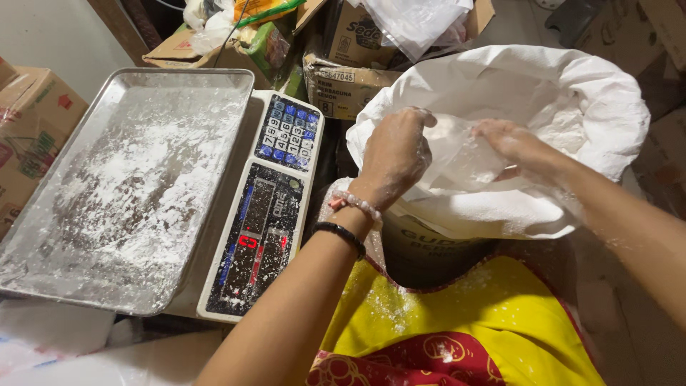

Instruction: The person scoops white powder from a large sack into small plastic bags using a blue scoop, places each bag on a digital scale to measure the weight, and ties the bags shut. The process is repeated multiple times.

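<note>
A big white sack [572, 93] stands open at the right, with white powder inside. My left hand [394, 154], dusted with powder, grips the mouth of a small clear plastic bag [461, 154] at the sack's near rim. My right hand [516, 143] holds the other side of that bag inside the sack. Two bracelets sit on my left wrist, one beaded, one black. A digital weighing scale [268, 207] lies to the left, its steel tray [136, 179] smeared with white powder. The scale's red display is lit.
Cardboard boxes [343, 78] with plastic wrappers crowd the back, and another box [28, 129] stands at the far left. A yellow and red apron [471, 329] with powder spots covers my lap. White plastic [86, 350] lies at the bottom left.
</note>
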